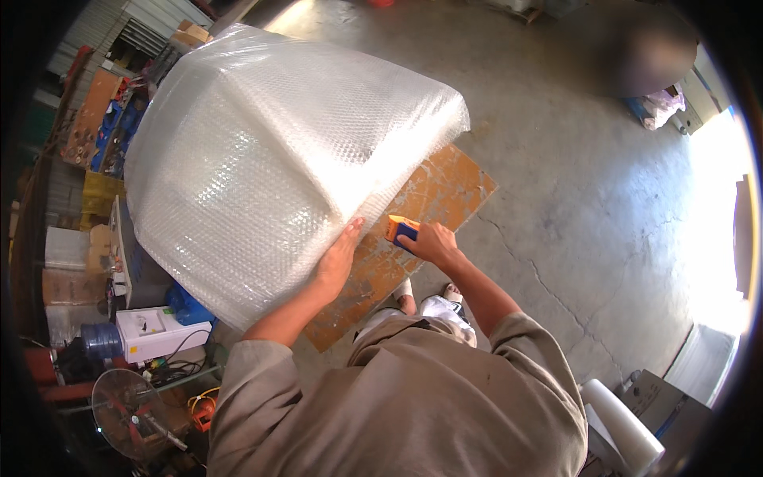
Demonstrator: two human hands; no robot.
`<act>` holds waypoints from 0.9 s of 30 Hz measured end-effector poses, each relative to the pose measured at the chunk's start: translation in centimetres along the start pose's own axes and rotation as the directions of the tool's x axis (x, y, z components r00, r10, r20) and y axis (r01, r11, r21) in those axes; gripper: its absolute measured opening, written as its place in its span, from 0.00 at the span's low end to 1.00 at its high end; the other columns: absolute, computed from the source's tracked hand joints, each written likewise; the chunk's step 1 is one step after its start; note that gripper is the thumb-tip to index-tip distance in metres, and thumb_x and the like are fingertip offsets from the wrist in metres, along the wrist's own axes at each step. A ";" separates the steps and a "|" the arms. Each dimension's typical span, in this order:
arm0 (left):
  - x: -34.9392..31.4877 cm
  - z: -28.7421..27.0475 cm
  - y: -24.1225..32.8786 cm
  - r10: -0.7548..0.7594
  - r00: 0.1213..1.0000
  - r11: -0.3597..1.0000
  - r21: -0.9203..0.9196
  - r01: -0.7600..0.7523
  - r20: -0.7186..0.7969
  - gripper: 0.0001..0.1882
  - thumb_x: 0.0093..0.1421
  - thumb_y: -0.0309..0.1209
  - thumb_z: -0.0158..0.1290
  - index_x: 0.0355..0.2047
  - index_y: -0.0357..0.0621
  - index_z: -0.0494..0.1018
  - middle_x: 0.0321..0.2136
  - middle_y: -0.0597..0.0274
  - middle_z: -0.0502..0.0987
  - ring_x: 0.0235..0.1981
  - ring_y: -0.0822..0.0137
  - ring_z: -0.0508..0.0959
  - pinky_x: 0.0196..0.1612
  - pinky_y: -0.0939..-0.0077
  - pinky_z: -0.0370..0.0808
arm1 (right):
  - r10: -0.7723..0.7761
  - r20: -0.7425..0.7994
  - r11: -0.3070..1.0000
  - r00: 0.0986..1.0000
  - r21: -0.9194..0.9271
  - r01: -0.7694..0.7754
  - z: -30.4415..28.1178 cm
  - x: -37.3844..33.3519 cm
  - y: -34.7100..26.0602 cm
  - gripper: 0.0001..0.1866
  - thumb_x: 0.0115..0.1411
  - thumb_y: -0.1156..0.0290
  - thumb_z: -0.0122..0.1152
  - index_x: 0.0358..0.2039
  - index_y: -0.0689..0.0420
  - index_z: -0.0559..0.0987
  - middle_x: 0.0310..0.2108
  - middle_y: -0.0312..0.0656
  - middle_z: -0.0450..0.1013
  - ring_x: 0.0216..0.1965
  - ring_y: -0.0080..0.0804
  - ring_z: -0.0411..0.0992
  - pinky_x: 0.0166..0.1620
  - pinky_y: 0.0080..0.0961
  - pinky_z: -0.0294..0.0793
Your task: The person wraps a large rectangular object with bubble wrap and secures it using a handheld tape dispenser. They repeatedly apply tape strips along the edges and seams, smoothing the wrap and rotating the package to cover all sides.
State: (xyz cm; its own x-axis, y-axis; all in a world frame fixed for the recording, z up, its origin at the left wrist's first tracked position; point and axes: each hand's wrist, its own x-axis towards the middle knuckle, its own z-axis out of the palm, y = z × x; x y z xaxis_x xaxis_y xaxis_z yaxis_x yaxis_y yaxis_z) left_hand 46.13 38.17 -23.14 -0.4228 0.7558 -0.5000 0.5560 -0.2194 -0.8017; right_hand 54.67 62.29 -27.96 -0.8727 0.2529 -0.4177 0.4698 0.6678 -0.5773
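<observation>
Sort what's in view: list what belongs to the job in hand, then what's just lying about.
Part of the job, it appears:
- bubble-wrapped bundle, left hand against its near edge
- orange-and-blue hand tool, held in the right hand
- scuffed orange-brown board, partly hidden by the bundle

Likely just lying about:
- fan
- blue water bottle
- white boxy unit
</observation>
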 end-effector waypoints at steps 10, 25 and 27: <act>2.7 0.9 1.4 0.023 0.999 0.999 0.038 -0.024 0.032 0.36 0.75 0.42 0.34 0.75 0.30 0.47 0.79 0.51 0.42 0.80 0.52 0.37 0.78 0.52 0.23 | 0.184 -0.059 0.981 0.981 0.078 -0.179 -0.1 0.9 -1.6 0.29 0.59 0.44 0.64 0.42 0.61 0.86 0.43 0.55 0.83 0.47 0.52 0.82 0.49 0.42 0.81; 5.4 -1.5 1.8 -0.115 0.986 0.004 -0.992 -0.125 -0.124 0.43 0.75 0.62 0.33 0.74 0.37 0.58 0.76 0.47 0.52 0.77 0.53 0.51 0.78 0.55 0.45 | -0.022 -0.190 0.908 0.982 0.407 0.099 -5.1 -11.3 3.2 0.33 0.60 0.42 0.69 0.43 0.66 0.85 0.33 0.56 0.83 0.35 0.48 0.84 0.42 0.40 0.80; 4.4 -3.2 2.1 -0.185 0.983 -0.742 -0.658 -0.124 0.023 0.46 0.73 0.66 0.30 0.73 0.39 0.60 0.73 0.46 0.60 0.74 0.54 0.60 0.76 0.56 0.53 | -0.082 -0.158 0.893 0.984 0.426 0.142 -6.2 -12.1 2.9 0.33 0.58 0.44 0.72 0.48 0.64 0.84 0.34 0.55 0.83 0.36 0.45 0.84 0.43 0.38 0.80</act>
State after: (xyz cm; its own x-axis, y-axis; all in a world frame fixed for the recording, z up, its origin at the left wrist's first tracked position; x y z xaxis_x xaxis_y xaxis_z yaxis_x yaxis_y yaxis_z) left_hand 47.71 43.04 -25.95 -0.5341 0.7692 -0.3508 0.1111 0.4752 0.8729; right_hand 65.79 65.51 -20.27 -0.9182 0.3045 -0.2534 0.3521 0.3343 -0.8742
